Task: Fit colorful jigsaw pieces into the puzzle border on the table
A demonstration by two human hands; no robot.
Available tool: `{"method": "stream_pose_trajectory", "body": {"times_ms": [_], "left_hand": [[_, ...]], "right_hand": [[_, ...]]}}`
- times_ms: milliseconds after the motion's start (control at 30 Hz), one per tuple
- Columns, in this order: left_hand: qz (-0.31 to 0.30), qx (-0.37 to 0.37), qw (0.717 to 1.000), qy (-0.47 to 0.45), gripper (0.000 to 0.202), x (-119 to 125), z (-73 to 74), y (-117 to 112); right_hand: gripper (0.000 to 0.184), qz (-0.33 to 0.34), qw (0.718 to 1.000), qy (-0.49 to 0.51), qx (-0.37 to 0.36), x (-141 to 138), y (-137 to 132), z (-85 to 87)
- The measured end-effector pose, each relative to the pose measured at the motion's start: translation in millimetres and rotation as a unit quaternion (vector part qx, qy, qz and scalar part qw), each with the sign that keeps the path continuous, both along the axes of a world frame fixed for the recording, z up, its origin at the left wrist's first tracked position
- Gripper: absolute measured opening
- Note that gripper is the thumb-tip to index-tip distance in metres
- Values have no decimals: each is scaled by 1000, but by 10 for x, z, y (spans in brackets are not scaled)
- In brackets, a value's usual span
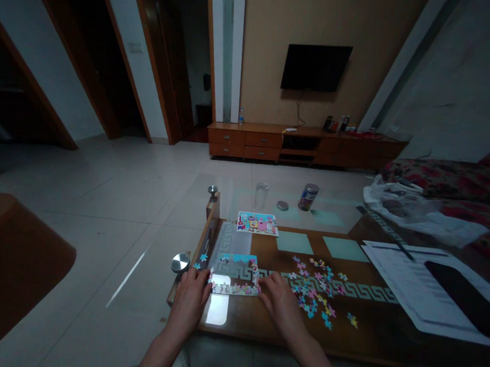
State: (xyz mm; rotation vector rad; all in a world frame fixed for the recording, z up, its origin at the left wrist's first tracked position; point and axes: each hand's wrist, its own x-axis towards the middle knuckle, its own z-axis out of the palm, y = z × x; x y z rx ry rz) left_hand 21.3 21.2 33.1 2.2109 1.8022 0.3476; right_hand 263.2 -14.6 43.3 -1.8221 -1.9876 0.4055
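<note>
A partly built jigsaw puzzle (236, 272) lies on the glass-topped coffee table (369, 318) near its left front corner. My left hand (191, 297) rests against the puzzle's left edge, fingers curled down onto it. My right hand (280, 303) presses on the puzzle's right lower corner, fingers flat and together. Several loose coloured puzzle pieces (314, 290) are scattered just right of my right hand. A colourful reference picture (257, 223) lies farther back on the table.
A clear glass (261, 195), a round lid (282, 206) and a tin can (308, 197) stand at the table's far side. Printed papers (405, 273) and a dark tablet (462, 296) lie at the right. A plastic bag (409, 207) sits by the sofa (465, 180). A TV cabinet (305, 144) is beyond.
</note>
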Motion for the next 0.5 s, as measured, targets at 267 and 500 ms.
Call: {"method": "stream_pose_trajectory", "body": {"times_ms": [267,500], "left_hand": [[-15,29,999,21,39,-69,-143,56],[-18,67,998,-11,44,-158,-329,120]], "right_hand": [[22,-19,999,-4,-25,-28,-54,81],[19,-7,999,-15,-45,-56,-138,168]]}}
